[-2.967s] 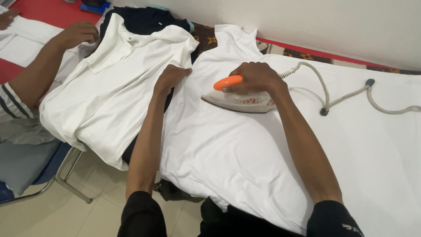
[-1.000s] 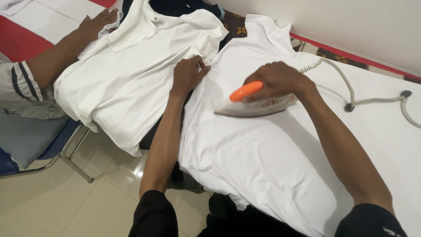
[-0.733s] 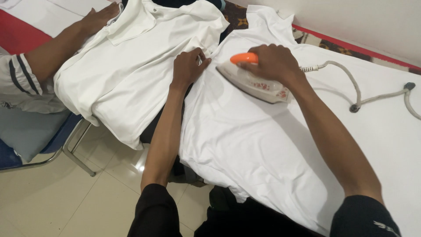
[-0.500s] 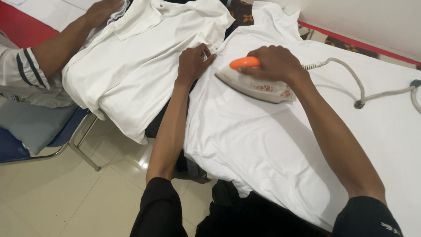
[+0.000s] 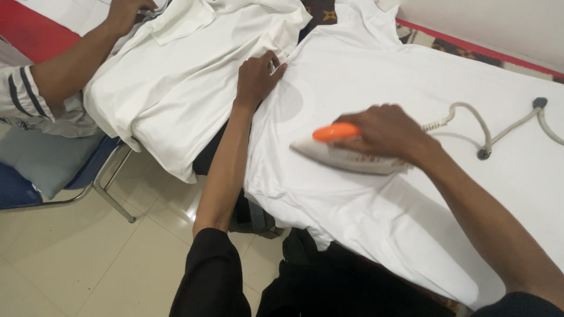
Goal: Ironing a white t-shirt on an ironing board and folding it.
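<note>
A white T-shirt [image 5: 376, 88] lies flat on the white-covered table. My right hand [image 5: 388, 132] grips the orange handle of a white electric iron [image 5: 346, 157], which rests on the shirt's lower middle. Its grey cord [image 5: 487, 126] trails to the right across the table. My left hand [image 5: 257, 77] presses down on the shirt's left edge near the sleeve, fingers bent on the cloth.
A second white collared shirt [image 5: 182, 76] is draped to the left, with another person's arm [image 5: 70, 64] and hand on it. A blue chair with metal legs [image 5: 88, 182] stands over the tiled floor at left. A white wall runs along the far right.
My right hand has pulled the iron back from the shirt's collar area toward me, down to the shirt's middle. My left hand has stayed on the left edge.
</note>
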